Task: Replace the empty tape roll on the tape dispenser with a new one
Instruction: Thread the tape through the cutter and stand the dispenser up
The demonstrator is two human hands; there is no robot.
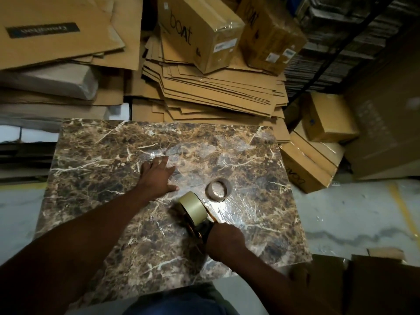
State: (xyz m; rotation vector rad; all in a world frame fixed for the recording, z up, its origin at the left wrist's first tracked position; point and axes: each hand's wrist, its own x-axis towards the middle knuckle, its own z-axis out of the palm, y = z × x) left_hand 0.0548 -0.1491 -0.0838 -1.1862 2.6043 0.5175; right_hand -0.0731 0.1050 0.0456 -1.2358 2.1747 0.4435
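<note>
A tape dispenser with a full tan tape roll on it rests on the marble-patterned table, right of centre. My right hand is shut on the dispenser's handle. The empty cardboard core lies flat on the table just beyond the dispenser, touching nothing. My left hand lies palm down on the table, fingers spread, left of the core and holding nothing.
Flattened cardboard sheets and sealed boxes are piled behind the table. More boxes sit on the floor to the right, and another carton is at the near right corner. Clear plastic film covers the tabletop.
</note>
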